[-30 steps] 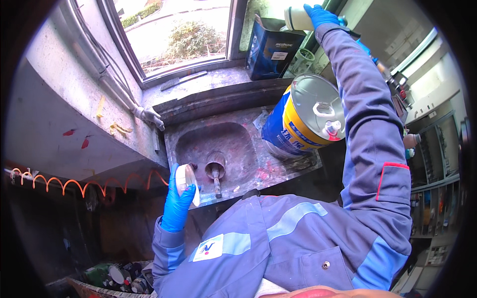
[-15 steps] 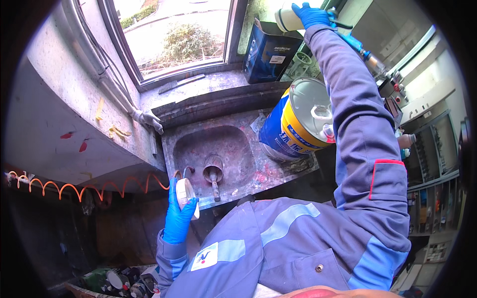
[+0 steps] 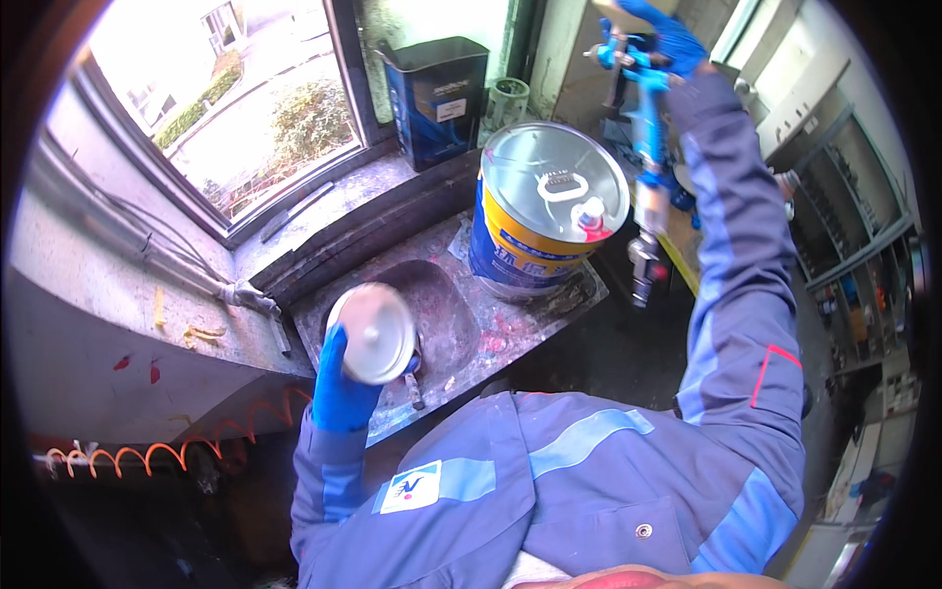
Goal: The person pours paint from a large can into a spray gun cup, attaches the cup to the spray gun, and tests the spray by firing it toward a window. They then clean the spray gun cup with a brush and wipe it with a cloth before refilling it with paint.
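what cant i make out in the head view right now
All in the head view:
Pale cup at the right hand: cut off by the top edge.
Spray gun: fine details blurred.
Left hand: most fingers hidden behind the pale round lid.
Sink: partly covered by that lid.
Drum: inside hidden by its closed top.
Shelves: items too small.

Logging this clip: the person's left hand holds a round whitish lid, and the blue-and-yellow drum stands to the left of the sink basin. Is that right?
Not quite: the blue-and-yellow drum stands to the right of the sink basin, as the head view shows. The left hand does hold a round whitish lid.
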`<state>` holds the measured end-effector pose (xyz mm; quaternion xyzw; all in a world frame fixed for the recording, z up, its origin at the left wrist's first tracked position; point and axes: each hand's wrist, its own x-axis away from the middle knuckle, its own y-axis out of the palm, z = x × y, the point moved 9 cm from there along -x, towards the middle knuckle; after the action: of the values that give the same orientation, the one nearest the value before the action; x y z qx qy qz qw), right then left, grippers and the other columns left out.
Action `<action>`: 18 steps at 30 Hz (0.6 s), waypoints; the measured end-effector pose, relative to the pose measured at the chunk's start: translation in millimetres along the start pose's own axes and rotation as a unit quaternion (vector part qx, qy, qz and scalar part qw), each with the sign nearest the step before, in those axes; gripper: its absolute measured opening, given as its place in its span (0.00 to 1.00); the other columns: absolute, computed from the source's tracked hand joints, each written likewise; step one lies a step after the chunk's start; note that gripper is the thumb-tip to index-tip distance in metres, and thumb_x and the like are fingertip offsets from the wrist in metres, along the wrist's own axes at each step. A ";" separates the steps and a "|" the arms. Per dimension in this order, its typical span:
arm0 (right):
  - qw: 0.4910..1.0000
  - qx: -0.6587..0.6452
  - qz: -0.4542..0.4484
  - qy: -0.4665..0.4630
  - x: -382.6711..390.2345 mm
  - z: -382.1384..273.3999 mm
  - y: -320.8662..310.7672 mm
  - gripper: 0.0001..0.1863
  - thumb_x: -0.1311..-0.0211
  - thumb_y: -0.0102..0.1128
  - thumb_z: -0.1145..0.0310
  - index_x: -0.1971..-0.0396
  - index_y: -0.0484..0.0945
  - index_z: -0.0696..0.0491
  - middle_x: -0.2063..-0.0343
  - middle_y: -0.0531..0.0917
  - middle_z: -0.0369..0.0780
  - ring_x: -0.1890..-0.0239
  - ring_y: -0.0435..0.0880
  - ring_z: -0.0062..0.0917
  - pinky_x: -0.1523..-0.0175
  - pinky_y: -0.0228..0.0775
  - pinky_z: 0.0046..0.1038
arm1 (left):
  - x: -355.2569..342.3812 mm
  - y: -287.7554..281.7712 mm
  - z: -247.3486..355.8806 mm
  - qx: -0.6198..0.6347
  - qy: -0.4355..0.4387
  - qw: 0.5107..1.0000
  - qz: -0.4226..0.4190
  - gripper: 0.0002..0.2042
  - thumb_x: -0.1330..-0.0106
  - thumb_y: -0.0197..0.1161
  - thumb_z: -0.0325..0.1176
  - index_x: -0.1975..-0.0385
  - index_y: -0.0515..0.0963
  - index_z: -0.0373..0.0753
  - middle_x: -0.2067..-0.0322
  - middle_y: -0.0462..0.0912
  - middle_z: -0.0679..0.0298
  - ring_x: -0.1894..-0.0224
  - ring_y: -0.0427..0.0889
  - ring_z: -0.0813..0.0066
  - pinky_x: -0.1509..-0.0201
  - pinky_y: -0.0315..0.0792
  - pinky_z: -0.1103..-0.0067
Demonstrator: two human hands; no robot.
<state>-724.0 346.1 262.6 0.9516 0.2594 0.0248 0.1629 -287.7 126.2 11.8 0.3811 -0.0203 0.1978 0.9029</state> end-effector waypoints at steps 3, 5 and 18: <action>0.978 0.026 -0.196 0.067 107.1 11.4 -5.3 0.28 0.39 0.64 0.59 0.44 0.71 0.60 0.66 0.83 0.45 0.74 0.82 0.28 0.69 0.80 0.25 | -52.1 70.3 -3.7 -0.008 -0.029 0.994 -0.101 0.28 0.28 0.48 0.51 0.33 0.61 0.41 0.37 0.69 0.54 0.39 0.73 0.56 0.39 0.72 0.58; 0.981 0.092 -0.165 0.034 170.6 39.0 -32.8 0.30 0.43 0.68 0.65 0.43 0.70 0.61 0.62 0.83 0.48 0.64 0.86 0.28 0.61 0.83 0.25 | -102.3 122.8 -24.5 -0.057 -0.023 0.988 -0.140 0.25 0.26 0.49 0.45 0.34 0.63 0.37 0.38 0.71 0.54 0.39 0.74 0.59 0.37 0.70 0.66; 0.996 -0.015 0.082 0.017 371.1 195.5 -144.9 0.50 0.69 0.81 0.76 0.38 0.67 0.54 0.48 0.80 0.40 0.48 0.79 0.26 0.47 0.76 0.32 | -150.7 319.3 -214.3 -0.492 -0.098 0.752 -0.427 0.28 0.28 0.52 0.51 0.33 0.64 0.41 0.51 0.77 0.60 0.51 0.75 0.69 0.52 0.75 0.73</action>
<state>-447.9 592.0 17.1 0.9666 0.1827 0.0584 0.1698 -570.0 425.4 48.9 -0.1299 -0.0385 -0.2844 0.9491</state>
